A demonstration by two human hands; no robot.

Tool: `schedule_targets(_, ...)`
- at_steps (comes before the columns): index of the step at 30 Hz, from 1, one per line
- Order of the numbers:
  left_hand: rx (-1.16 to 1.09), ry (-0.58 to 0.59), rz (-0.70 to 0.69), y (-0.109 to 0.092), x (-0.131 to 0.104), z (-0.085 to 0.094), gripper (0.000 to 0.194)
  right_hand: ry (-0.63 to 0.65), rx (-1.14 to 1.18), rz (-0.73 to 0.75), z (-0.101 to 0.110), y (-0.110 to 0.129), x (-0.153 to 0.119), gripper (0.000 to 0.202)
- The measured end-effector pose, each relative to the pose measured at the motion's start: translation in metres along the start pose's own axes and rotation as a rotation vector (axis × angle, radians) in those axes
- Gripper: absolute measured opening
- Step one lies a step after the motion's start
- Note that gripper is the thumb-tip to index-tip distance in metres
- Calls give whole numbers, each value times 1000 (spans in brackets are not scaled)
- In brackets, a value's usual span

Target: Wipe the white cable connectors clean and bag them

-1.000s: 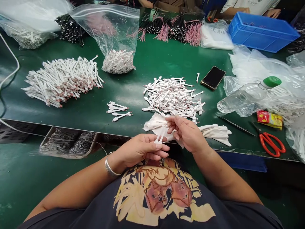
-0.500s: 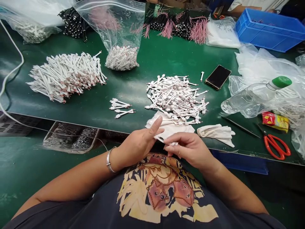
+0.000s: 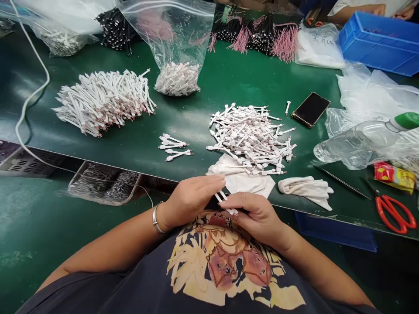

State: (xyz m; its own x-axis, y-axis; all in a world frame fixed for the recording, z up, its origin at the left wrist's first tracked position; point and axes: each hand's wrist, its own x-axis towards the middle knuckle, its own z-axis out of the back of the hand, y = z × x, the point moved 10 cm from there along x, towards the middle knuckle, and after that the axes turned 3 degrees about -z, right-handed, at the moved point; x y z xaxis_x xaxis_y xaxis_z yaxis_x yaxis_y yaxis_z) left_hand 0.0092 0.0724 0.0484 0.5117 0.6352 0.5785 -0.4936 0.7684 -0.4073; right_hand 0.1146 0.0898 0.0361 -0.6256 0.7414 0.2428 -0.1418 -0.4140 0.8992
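Observation:
Short white cables (image 3: 223, 197) with white connectors sit pinched between the thumb and fingers of my right hand (image 3: 260, 213). My left hand (image 3: 194, 196), with a silver bangle at the wrist, has its fingers stretched out close together against the far ends of these cables; its thumb is hidden. Just beyond my hands, a white cloth (image 3: 252, 183) lies at the table edge. A loose pile of similar cables (image 3: 252, 135) rests behind it, partly on it. To the left is a small group of several cables (image 3: 175, 146).
A larger cable heap (image 3: 108, 100) and a clear bag of white parts (image 3: 180, 78) stand at the left and back. Rightward lie a phone (image 3: 310, 109), bottle (image 3: 356, 137), folded white glove (image 3: 304, 189), tweezers (image 3: 342, 181) and red-handled scissors (image 3: 394, 213). A blue bin (image 3: 379, 48) is near another person's hands.
My hands have come together. The cables in my right hand now show between both hands, and my left fingers have lowered over their ends. The whole view has shifted slightly.

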Motion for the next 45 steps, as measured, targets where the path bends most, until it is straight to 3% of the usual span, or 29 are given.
schedule_targets(3,210,66,-7,7,-16,14,48,-30,65,-152,3,-17,-1,43)
schedule_targets(6,523,63,185,38,-32,42,43,-60,93,-244,8,-29,-3,37)
schedule_targets(9,727,144,359,68,-42,58,35,-58,42,-228,10,-28,0,23)
schedule_targets(14,747,310,521,95,-42,61,39,-24,-22,-200,7,-22,3,19)
schedule_targets(18,593,469,586,109,-41,59,57,-35,-55,-210,11,-22,0,18)
schedule_targets(21,560,551,548,116,-30,62,65,-49,-66,-213,16,-23,-3,18)
schedule_targets(26,523,524,400,119,21,62,47,-90,-117,-201,26,-23,-5,16)
schedule_targets(31,594,490,258,153,84,34,38,-140,-154,-194,34,-21,-7,16)
schedule_targets(34,623,553,138,176,108,6,35,-141,-161,-185,35,-18,-11,17)
schedule_targets(38,635,638,-23,183,118,-17,32,-175,-144,-198,43,-20,-19,17)
schedule_targets(41,666,645,-93,179,116,-19,30,-193,-131,-206,48,-24,-22,16)
schedule_targets(45,649,588,-84,174,114,-16,28,-194,-117,-207,49,-27,-21,17)
